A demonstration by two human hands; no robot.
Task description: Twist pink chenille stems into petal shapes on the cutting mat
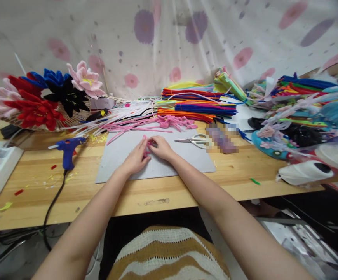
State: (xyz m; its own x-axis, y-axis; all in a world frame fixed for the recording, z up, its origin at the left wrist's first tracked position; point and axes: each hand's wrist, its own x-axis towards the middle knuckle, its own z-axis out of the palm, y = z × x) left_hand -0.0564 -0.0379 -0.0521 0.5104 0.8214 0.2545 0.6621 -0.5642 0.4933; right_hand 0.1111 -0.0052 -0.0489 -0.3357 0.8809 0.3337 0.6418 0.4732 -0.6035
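Over the grey mat (pixel 160 165), both hands meet at a small piece of pink pipe cleaner (pixel 146 154), mostly covered by the fingers. My left hand (pixel 135 157) closes on it from the left, a bit of pink showing at the fingertips. From the other side, my right hand (pixel 161 147) has its fingers curled and pinched at the same piece. Just behind lie long pink pipe cleaners (pixel 128 126) and a cluster of bent pink pieces (pixel 176 122). White-handled scissors (pixel 196 140) rest on the mat's right part, blades pointing left.
A blue glue gun (pixel 68 151) stands at left, its cord running off the front edge. Behind it are fuzzy flowers (pixel 40 111). Bundles of coloured pipe cleaners (pixel 198 107) line the back. At right sit a blue round piece (pixel 269 146) and a white bottle-like object (pixel 304 172).
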